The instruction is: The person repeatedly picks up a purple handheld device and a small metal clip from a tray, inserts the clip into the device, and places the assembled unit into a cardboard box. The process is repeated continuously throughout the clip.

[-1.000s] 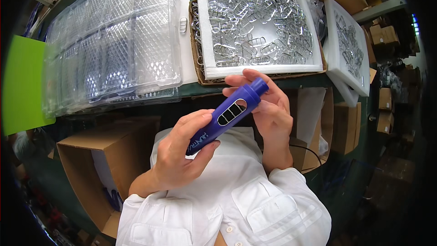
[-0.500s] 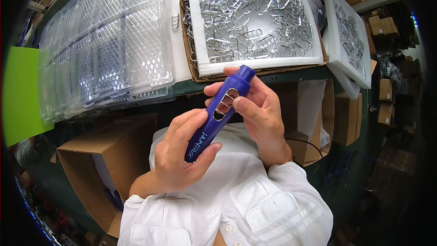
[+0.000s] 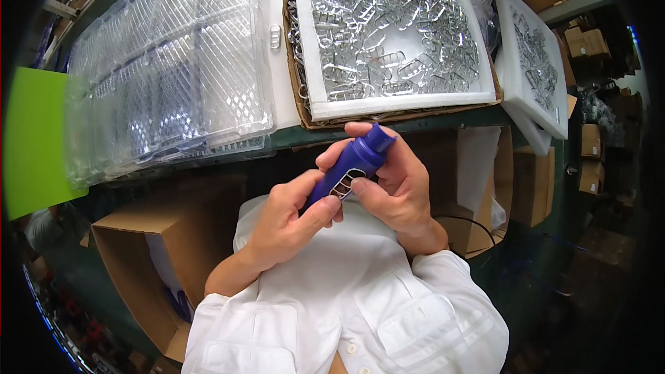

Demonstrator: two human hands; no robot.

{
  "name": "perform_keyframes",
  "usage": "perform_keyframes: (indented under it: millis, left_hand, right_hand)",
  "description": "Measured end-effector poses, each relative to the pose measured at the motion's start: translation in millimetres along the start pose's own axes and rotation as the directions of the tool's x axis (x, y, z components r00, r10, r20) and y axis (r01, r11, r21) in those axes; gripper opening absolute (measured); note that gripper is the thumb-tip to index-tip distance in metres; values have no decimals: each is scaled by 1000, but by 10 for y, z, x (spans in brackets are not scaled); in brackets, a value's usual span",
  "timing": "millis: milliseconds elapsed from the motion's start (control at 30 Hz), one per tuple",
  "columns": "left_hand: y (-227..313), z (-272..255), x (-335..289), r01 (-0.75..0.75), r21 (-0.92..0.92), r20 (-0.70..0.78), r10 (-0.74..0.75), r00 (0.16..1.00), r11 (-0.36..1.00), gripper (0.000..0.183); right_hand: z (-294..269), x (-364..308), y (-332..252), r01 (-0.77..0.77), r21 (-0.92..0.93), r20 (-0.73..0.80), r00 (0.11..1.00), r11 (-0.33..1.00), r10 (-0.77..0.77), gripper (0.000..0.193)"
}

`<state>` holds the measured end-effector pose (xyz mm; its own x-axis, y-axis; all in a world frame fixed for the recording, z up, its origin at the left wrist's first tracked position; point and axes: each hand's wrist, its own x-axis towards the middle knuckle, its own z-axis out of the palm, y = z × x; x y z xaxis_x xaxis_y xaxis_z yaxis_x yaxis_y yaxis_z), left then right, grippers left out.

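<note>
Bright, fairly even light whitens the shirt [image 3: 312,277], while the space under the bench [image 3: 443,120] lies in deep shadow. Glare streaks the clear plastic trays [image 3: 228,76] and glints off the metal clips [image 3: 443,48]. The purple tube [image 3: 360,157] looks crisp; the far boxes [image 3: 590,140] at right are dim and soft. Fisheye distortion bows straight edges, and the rims (blue-white gleams break through on both sides) fade to black.

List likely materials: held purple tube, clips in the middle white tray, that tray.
Tube: probably plastic, satin; uniform colour, soft highlights.
Clips: likely metal, polished; bright silvery glints.
Tray: maybe foam, matte; thick, plain white rim, though rigid plastic is possible.
</note>
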<state>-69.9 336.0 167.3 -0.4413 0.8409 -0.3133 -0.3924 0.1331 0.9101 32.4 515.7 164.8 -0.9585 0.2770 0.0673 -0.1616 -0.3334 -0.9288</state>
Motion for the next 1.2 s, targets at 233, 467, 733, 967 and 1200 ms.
perform_keyframes:
  millis: [233, 467, 733, 967, 1200]
  left_hand:
    - [-43, 8, 5, -184, 118, 15, 183, 983, 976, 22]
    - [80, 51, -152, -281, -6, 4, 281, 960, 960, 21]
    - [-50, 31, -348, -323, 73, 11, 323, 946, 944, 22]
    - [-109, -47, -114, -256, 7, 70, 255, 964, 967, 23]
    - [-1, -28, 108, -332, 64, 87, 326, 941, 941, 28]
  right_hand:
    - [227, 33, 15, 81, 133, 25, 996, 988, -85, 45]
    - [431, -36, -262, 89, 0, 88, 992, 996, -89, 53]
    - [601, -214, -174, 116, -46, 83, 990, 992, -112, 41]
    - [621, -194, -157, 202, -436, -57, 966, 877, -251, 41]
    - [492, -70, -219, 233, -185, -69, 966, 955, -249, 42]
